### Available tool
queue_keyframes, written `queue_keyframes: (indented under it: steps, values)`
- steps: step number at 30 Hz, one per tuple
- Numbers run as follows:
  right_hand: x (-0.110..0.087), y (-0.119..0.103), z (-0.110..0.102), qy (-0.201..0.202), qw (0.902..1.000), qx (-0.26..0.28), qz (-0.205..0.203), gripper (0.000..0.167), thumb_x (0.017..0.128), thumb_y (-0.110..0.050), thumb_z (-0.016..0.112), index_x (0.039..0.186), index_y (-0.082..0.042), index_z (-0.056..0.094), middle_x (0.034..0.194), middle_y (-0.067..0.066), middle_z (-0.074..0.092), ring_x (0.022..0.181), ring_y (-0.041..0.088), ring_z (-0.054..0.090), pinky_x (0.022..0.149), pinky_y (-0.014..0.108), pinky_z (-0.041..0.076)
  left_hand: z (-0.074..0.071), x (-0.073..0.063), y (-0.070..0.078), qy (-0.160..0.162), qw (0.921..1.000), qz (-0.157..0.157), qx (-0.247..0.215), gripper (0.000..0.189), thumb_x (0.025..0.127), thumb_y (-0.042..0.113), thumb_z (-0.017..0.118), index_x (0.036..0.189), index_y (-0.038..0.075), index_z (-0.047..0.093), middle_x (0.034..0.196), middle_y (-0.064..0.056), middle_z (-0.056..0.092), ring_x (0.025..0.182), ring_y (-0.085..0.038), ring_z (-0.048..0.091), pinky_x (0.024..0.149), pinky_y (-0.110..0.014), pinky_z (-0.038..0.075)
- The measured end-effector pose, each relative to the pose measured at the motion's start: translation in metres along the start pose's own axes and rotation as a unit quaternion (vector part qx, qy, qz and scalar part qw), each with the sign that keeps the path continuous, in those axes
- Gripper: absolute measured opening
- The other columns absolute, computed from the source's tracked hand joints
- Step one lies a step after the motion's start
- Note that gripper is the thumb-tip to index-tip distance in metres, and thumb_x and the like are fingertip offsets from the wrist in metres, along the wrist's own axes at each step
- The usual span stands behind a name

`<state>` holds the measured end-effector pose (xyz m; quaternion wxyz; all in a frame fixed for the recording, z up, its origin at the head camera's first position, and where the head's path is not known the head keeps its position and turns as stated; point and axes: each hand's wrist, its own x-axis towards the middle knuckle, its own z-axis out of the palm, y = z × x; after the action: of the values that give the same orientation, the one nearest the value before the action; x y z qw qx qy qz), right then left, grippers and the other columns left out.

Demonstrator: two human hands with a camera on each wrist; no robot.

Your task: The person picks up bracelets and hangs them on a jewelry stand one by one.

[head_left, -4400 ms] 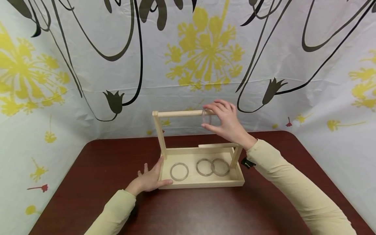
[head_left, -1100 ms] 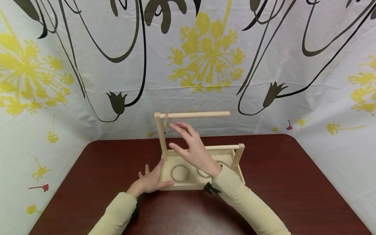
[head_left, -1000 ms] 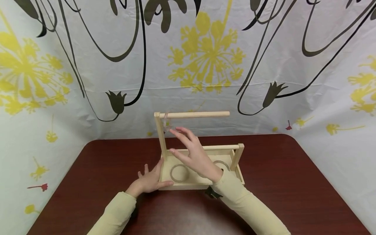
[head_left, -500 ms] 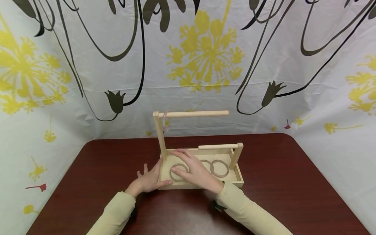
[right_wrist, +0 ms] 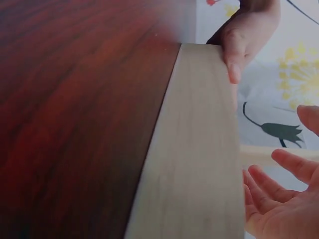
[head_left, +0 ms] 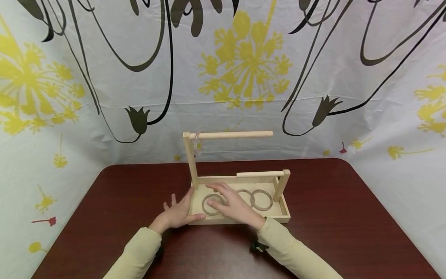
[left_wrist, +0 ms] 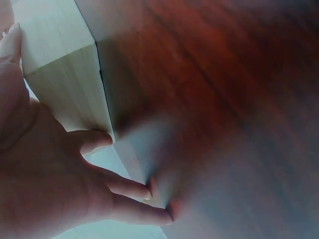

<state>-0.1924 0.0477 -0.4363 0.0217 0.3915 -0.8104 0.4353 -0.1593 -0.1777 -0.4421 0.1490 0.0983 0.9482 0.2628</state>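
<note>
My left hand (head_left: 177,212) braces the left end of a pale wooden tray (head_left: 258,220), its thumb on the front wall. In the left wrist view, the fingers of that hand (left_wrist: 55,169) are spread, one touching the tray's end wall (left_wrist: 75,89). Over the tray's left half hovers my right hand (head_left: 231,205), fingers apart. Its thumb overlaps the leftmost clear ring (head_left: 203,207); contact cannot be told. A middle ring (head_left: 244,191), partly hidden by that hand, lies beside the right ring (head_left: 261,200). From the upper rod's left end hangs a thin clear ring (head_left: 196,143).
The upper wooden rod (head_left: 233,135) runs right from a tall left post (head_left: 190,161). A shorter lower rod (head_left: 259,174) points left from the right post (head_left: 281,186). A dark red table (head_left: 139,193) lies underneath, with a patterned curtain (head_left: 223,89) behind.
My right hand carried a ring along the upper rod to its left end and let it go. Then it dropped down over the leftmost ring in the tray. My left hand stayed put.
</note>
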Motion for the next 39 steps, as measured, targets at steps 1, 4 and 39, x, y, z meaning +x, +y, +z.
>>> queue_keyframes:
  steps: [1,4,39]
  values:
    - [0.000,0.002,0.001,-0.002,1.0000,0.003,0.004,0.050,0.095,-0.030,0.063,0.139,-0.009,0.051,0.135,0.006,0.051,0.125,0.023,0.048,0.099,0.046,0.041,0.000,0.000,0.000,0.000,1.0000,0.000,0.000,0.106,0.086,0.055,0.065,0.154,0.002,0.003,0.149,-0.030,0.030,0.128,-0.068,0.000,0.092,-0.081,0.004]
    - [0.001,0.005,0.003,-0.017,0.9997,0.009,0.017,0.049,0.095,-0.031,0.063,0.138,-0.010,0.052,0.134,0.007,0.052,0.122,0.024,0.050,0.099,0.046,0.041,0.001,0.000,-0.001,0.000,1.0000,0.000,-0.003,0.106,0.087,0.055,0.065,0.154,0.002,0.002,0.149,-0.030,0.030,0.128,-0.068,-0.001,0.092,-0.081,0.003]
    - [0.013,0.036,0.009,-0.171,0.9836,-0.047,0.033,0.069,0.078,-0.008,0.077,0.141,-0.004,0.049,0.143,0.011,0.048,0.130,0.035,0.039,0.105,0.051,0.031,-0.001,0.002,0.000,-0.005,1.0000,-0.005,-0.003,0.107,0.086,0.057,0.064,0.155,0.003,0.002,0.150,-0.028,0.028,0.129,-0.067,-0.002,0.093,-0.081,0.003]
